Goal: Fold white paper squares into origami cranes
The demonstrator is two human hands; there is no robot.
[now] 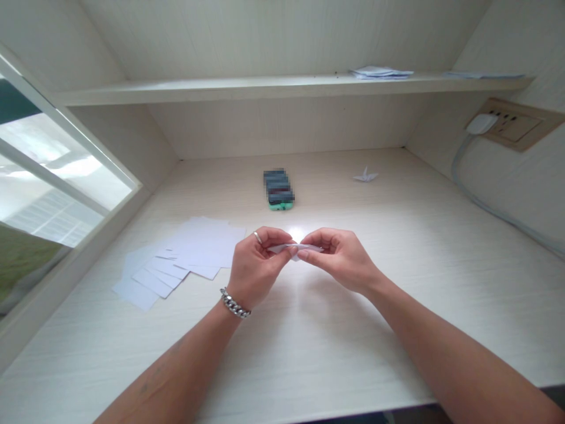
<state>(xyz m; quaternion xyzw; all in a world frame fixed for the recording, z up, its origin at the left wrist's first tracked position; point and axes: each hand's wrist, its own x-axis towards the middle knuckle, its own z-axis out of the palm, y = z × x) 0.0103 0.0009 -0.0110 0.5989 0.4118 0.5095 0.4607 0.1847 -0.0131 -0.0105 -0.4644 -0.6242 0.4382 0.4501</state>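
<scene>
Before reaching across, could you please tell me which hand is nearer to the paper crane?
Right: the right hand is on the near side of the paper crane, slightly left; the left hand is also nearside, but farther left.

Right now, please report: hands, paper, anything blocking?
Left hand, right hand: both pinching folded white paper. Folds partly hidden. Loose sheets beside left hand, not blocking.

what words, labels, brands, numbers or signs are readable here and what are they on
No text is readable anywhere in this view.
Phone-like device: pixelated, nothing legible.
Wall socket: any marking is too small to read.
Loose white sheets: no writing visible.
Folded paper: no writing visible.
</scene>
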